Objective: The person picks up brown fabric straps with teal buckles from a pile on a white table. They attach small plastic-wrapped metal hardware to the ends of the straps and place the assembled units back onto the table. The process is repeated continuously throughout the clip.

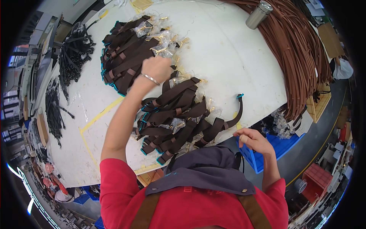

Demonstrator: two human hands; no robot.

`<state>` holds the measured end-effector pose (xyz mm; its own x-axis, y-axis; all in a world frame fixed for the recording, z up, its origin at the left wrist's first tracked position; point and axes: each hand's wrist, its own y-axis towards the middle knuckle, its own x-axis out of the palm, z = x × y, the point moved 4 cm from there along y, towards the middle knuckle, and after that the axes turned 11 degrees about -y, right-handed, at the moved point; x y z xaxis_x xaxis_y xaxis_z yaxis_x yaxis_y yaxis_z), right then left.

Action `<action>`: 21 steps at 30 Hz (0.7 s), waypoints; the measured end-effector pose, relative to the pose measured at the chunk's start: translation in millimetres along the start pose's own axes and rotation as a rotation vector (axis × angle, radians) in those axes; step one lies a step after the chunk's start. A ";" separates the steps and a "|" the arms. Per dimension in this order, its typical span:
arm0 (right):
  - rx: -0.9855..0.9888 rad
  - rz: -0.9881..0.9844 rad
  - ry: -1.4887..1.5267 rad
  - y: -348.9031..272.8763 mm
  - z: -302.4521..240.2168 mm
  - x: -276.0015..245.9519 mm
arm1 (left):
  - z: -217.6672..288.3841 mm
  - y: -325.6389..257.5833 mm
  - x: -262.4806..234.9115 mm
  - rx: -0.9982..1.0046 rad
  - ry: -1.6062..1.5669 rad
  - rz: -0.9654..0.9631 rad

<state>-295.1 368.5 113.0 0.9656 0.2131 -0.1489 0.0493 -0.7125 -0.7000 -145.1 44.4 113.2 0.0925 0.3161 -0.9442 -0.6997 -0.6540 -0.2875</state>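
My left hand [157, 70] is closed in a fist over the near edge of the far pile of dark brown straps [127, 51]. Its fingertips are turned away, so what they hold is hidden. These straps have teal ends on the left and gold-coloured metal parts in clear plastic wrap on the right. Closer to me lies a second heap of similar straps [179, 110]. One strap [239, 108] curves out of it to the right, its teal end pointing up. My right hand [257, 142] hovers by the table's near right edge, fingers loosely bent and apart, with a beige wrap on one digit.
A thick bundle of long reddish-brown strips [293, 57] covers the table's right side, with a steel flask [259, 15] beside it. Black straps [74, 53] lie at the left. Below the right edge stands a blue crate [280, 150]. Yellow tape [101, 114] marks the white table [225, 49].
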 end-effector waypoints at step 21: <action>-0.076 -0.159 0.565 219.8 -82.8 33.4 | -17.3 -80.5 37.5 -0.065 -1.586 0.059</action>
<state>-230.8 163.6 12.0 0.9302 -0.0530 0.3632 0.2025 -0.7512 -0.6282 -73.0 96.9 98.2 -0.7628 0.6285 0.1521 -0.6412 -0.7049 -0.3032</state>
